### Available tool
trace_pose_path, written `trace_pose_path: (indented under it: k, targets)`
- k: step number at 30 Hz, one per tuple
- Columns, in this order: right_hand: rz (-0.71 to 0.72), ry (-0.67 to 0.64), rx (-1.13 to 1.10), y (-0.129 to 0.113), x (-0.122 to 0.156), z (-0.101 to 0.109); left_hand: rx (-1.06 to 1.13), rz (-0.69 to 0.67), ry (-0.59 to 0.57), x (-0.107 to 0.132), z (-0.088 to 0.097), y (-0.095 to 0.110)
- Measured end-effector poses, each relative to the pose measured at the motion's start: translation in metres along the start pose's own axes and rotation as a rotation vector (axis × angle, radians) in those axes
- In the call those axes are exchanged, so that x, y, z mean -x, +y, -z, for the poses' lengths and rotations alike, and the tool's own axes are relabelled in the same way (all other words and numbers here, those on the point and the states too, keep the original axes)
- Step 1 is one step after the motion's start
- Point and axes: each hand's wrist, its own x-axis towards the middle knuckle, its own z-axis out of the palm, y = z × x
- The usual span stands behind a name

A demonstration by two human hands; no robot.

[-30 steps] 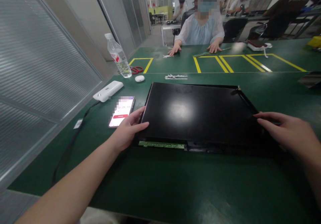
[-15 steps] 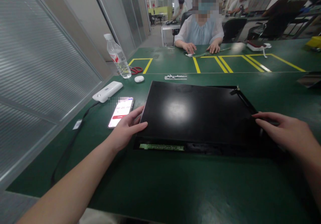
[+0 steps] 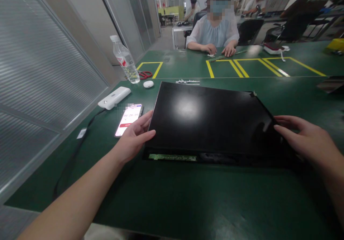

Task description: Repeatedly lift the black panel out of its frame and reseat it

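Note:
A glossy black display panel (image 3: 209,121) lies over a dark frame (image 3: 236,159), on the green table in front of me. Its left side sits higher than its right. My left hand (image 3: 135,136) grips the panel's left edge, thumb on top and fingers underneath. At the right edge, my right hand (image 3: 303,134) pinches the panel between thumb and fingers. Along the near side shows a narrow green circuit board (image 3: 172,157). The panel hides most of the frame, and the fingertips beneath it are out of sight.
Left of the panel are a phone (image 3: 129,120), a white power bank (image 3: 115,97) with a black strap, a white earbud case (image 3: 148,84), a water bottle (image 3: 125,61) and red-handled scissors (image 3: 145,75). Small white strips (image 3: 187,82) lie behind. A masked person (image 3: 215,28) sits opposite.
The panel's right side has shifted outward and now covers the frame's right edge, which showed before. Its far left corner has risen slightly. Both hands still hold it.

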Motion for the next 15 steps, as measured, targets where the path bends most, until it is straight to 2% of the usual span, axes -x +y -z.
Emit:
trace_pose_path:
  k: [6, 10, 15]
  targets:
    - [-0.051, -0.030, -0.074, 0.0059, -0.0069, -0.0012, 0.018, -0.039, -0.007, 0.0015, -0.0013, -0.0002]
    - [-0.181, -0.054, -0.104, 0.0058, -0.0092, -0.0020, 0.015, -0.084, 0.004, 0.0028, -0.0021, -0.0013]
    - [-0.222, 0.036, -0.291, -0.0019, -0.0006, 0.0005, 0.005, -0.106, -0.002, 0.0033, -0.0006, -0.0029]
